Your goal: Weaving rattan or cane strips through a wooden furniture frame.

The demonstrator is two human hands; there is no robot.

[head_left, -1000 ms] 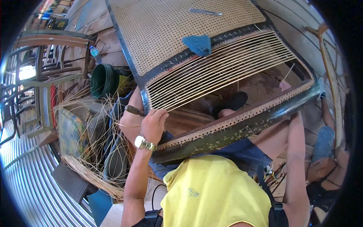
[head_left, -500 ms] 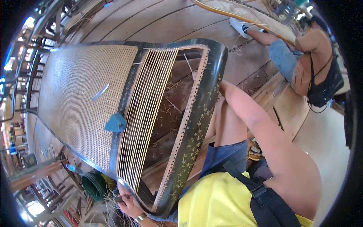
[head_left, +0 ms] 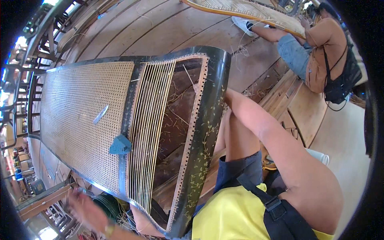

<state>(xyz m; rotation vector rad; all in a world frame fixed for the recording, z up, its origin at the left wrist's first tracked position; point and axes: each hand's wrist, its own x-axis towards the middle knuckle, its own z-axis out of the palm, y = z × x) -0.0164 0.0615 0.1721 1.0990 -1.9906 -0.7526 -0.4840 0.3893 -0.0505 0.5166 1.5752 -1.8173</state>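
A long dark frame [head_left: 208, 132] with gold leaf painting lies tilted across my lap. Its left part is a finished woven cane panel [head_left: 76, 120]. Beside that run parallel cane strands [head_left: 148, 132], then a gap with a row of holes. A blue wedge [head_left: 120, 145] and a slim metal tool [head_left: 101, 114] rest on the weave. My left hand [head_left: 84, 209], blurred, wearing a watch, hovers with fingers apart below the frame's near corner, by a green bucket [head_left: 107, 205]. My right arm [head_left: 276, 148] reaches to the frame's far rim, where the hand is hidden.
Another person [head_left: 320, 56] in an orange top sits at the upper right, working on a second cane panel [head_left: 248, 10]. The floor is wooden planks [head_left: 168, 28] strewn with cane scraps. A white cup [head_left: 320, 157] stands by my right side. Chair frames [head_left: 28, 100] are stacked at the left.
The view has swung further, so the frame now sits more upright in the picture. My left hand has come off the frame's near edge and moved lower left; my right arm has stayed at the rim.
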